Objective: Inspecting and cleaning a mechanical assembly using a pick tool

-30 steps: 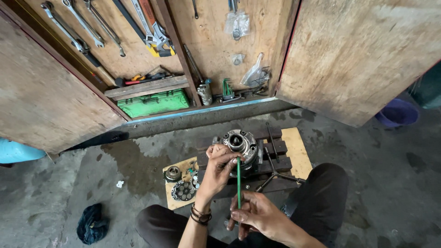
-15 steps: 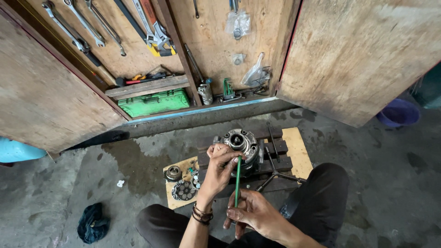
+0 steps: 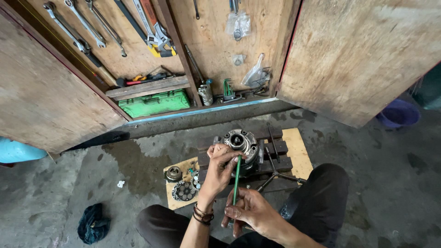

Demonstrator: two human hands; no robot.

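The left hand is resting on the near side of a round grey metal hub assembly, its fingers curled over the rim and steadying the tip of a slim green-shafted tool. The right hand is sitting at six o'clock from the hub, clenched around the lower end of that green tool, which is standing nearly upright with its upper end touching the hub. The hub itself is sitting on a dark wooden block lying across a pale plywood board on the concrete floor. At nine o'clock from the hub, a small plywood square is carrying loose round metal parts. At twelve o'clock, an open wooden tool cabinet is showing hanging wrenches and a green metal box.
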